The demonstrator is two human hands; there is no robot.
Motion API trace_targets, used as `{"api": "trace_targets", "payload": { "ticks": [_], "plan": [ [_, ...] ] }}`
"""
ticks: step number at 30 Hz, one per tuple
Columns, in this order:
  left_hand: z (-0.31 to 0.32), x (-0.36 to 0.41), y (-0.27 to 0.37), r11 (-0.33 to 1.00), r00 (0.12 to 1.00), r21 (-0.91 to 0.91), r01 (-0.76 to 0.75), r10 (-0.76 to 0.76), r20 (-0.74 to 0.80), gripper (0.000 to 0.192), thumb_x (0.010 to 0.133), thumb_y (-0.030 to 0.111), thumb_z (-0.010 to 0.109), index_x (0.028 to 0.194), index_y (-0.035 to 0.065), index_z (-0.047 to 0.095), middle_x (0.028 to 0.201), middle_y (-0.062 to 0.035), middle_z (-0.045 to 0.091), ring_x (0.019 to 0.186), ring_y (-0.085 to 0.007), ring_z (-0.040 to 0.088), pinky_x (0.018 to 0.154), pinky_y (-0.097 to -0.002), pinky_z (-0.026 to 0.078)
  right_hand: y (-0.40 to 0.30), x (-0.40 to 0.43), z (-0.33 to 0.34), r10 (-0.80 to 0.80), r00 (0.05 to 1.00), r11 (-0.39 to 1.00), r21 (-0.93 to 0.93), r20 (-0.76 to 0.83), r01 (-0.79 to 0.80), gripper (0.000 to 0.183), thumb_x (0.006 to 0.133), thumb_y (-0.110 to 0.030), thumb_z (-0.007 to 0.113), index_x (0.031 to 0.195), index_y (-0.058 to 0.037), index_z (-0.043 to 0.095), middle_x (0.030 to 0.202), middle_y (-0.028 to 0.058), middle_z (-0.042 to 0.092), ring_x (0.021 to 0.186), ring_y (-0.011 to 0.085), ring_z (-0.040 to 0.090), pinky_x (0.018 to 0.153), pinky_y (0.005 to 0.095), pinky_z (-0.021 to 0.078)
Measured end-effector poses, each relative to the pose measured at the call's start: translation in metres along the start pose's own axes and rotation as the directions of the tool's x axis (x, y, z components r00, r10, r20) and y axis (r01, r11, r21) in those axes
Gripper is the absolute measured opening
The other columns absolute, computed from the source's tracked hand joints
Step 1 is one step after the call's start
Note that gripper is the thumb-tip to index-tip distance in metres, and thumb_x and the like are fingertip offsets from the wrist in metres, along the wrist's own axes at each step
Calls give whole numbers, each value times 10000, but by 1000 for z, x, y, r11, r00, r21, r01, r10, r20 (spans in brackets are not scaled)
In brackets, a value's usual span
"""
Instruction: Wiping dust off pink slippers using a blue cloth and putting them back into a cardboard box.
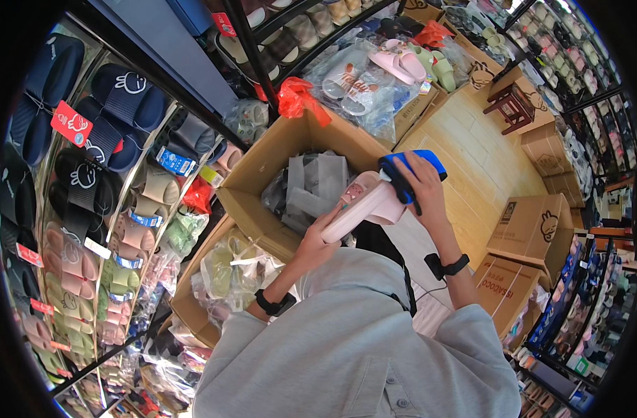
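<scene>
My left hand (318, 241) grips a pair of pale pink slide sandals (359, 210) by one end, above an open cardboard box. The sandals are tilted, and a small printed figure shows on one strap. In my right hand (424, 180) is a blue and black handheld price labeller (434, 160). Its front end is at the sandals' far end; whether it touches them I cannot tell. Inside the open cardboard box (263, 230) lie crumpled translucent plastic bags (318, 180).
A shelf rack of slippers (78, 282) stands close on the left. Bagged sandals (355, 86) lie on boxes ahead. A small dark red stool (511, 107) stands on the wood-look floor (454, 141). Stacked cartons (527, 224) are at right. Another open box (193, 313) sits at my left.
</scene>
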State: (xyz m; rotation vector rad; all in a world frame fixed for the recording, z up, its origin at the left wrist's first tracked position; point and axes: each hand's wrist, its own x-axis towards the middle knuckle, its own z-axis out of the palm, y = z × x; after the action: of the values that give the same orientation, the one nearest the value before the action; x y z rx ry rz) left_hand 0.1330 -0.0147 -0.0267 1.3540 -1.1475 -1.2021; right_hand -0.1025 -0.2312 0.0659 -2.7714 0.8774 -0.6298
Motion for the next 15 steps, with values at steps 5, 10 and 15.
{"api": "trace_targets", "payload": {
  "ticks": [5,10,15],
  "plan": [
    [5,1,-7,998,1000,-53,27,-26,16,900,805,-100,596,1674,5,389,1475,-160,616,1328,-201,616,1140,-313,446,-15,-10,10,-40,999,999,23,-8,40,711,860,-201,713,1556,-128,584,1631,203,509,1499,404,492,1241,531,375],
    [18,13,-14,986,992,-105,128,-127,20,696,862,50,782,1516,0,549,1393,-193,643,1256,-277,649,1112,-361,473,-73,-21,16,-175,984,973,161,35,167,702,852,-95,698,1545,-131,594,1617,182,531,1492,371,512,1232,534,403],
    [14,-24,-104,976,995,-199,82,-94,-47,884,869,200,898,1587,48,405,1514,-143,578,1414,-262,564,1188,-420,466,-113,-26,26,-455,884,884,171,111,434,672,888,-123,686,1546,-110,552,1619,171,528,1506,314,509,1257,485,386]
  ]
}}
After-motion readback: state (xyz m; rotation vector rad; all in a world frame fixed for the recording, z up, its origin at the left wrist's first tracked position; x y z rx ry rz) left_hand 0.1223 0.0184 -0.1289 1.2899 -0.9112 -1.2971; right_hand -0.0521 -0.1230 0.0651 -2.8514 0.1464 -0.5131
